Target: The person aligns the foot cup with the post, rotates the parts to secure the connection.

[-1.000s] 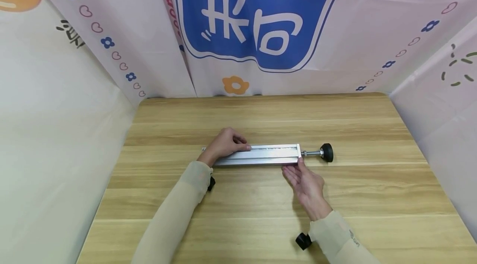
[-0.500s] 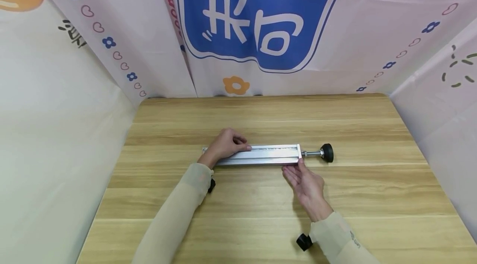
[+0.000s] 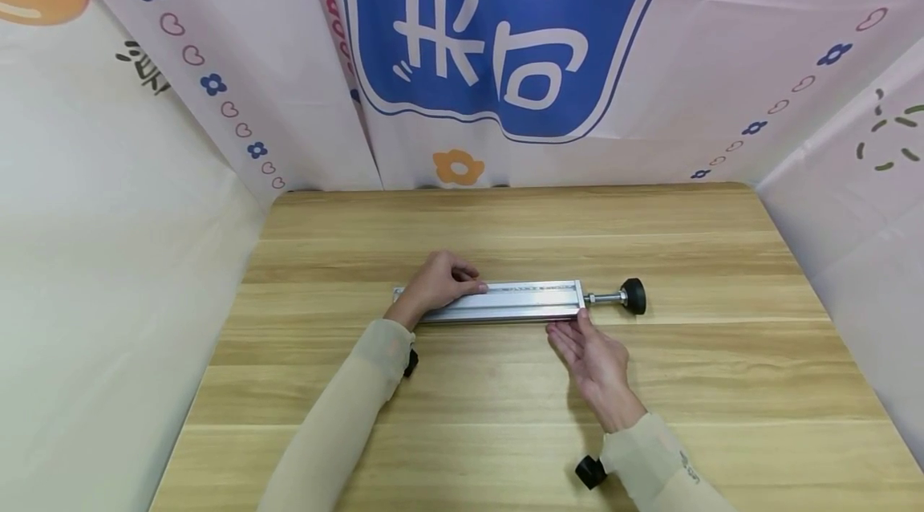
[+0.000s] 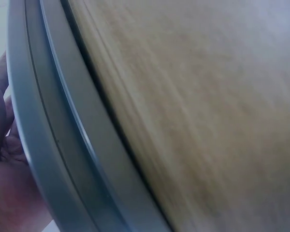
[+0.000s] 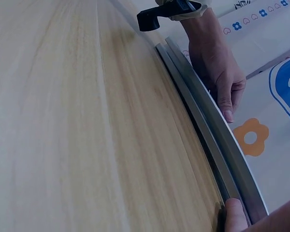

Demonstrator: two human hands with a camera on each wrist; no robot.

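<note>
A silver slotted aluminium profile [image 3: 530, 299] lies lengthwise across the wooden table. From the end plate at its right end extends a threaded levelling foot with a black rubber base [image 3: 634, 297]. My left hand [image 3: 436, 281] reaches over the profile's left part and holds it, thumb laid on top and fingers curled by the far edge. Palm up, my right hand [image 3: 596, 363] is at the right end. Its thumb touches the near corner by the end plate, and its straight fingers lie along the near side. The right wrist view shows a fingertip [image 5: 235, 212] against the slotted side.
A black wrist-camera mount sits at each sleeve cuff, the right one [image 3: 590, 472] low over the table [image 3: 498, 448]. Printed white cloth [image 3: 303, 119] hangs behind the table and on both sides, close to its edges.
</note>
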